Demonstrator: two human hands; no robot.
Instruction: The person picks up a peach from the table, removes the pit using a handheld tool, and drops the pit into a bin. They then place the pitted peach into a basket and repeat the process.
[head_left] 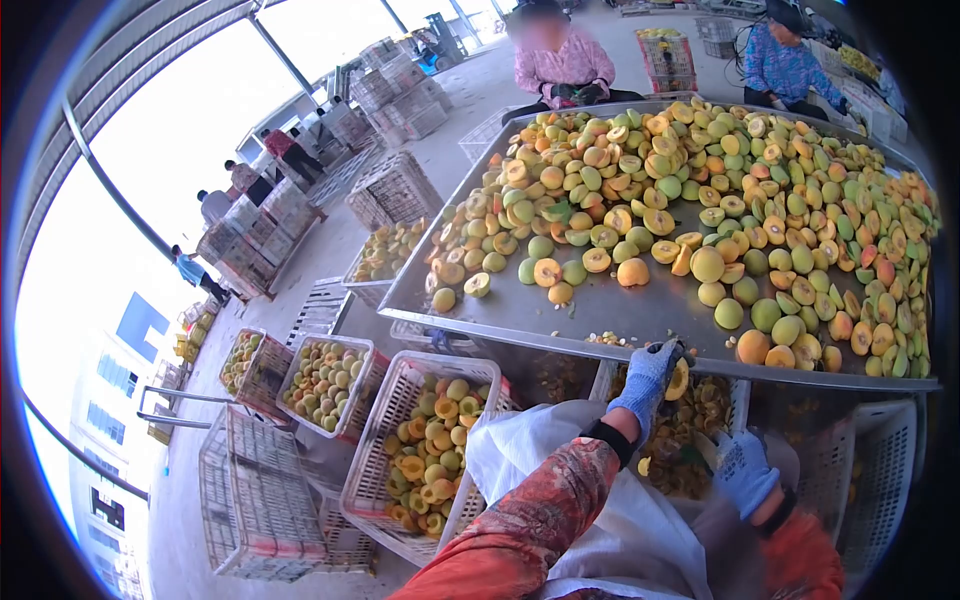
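My left hand (648, 378), in a blue-grey knitted glove, is closed around a halved apricot (678, 380) just below the front edge of the metal table (480, 318). The cut orange face of the apricot shows beside the fingers. Lower and to the right, my right hand (746, 472) is gloved the same way and closed on a knife (706, 450); its pale blade is small and blurred, and the handle is hidden in the fist. Both hands are above a crate (741, 405) holding apricot pieces and scraps. A small yellow piece (644, 466) shows between the hands.
Whole and halved apricots (660, 190) are heaped across the table. A white crate of halves (435, 450) stands at my left, with further fruit crates (325, 385) beyond. White crates (880, 480) stand at right. A person (560, 60) sits across the table; another person (785, 60) is farther right.
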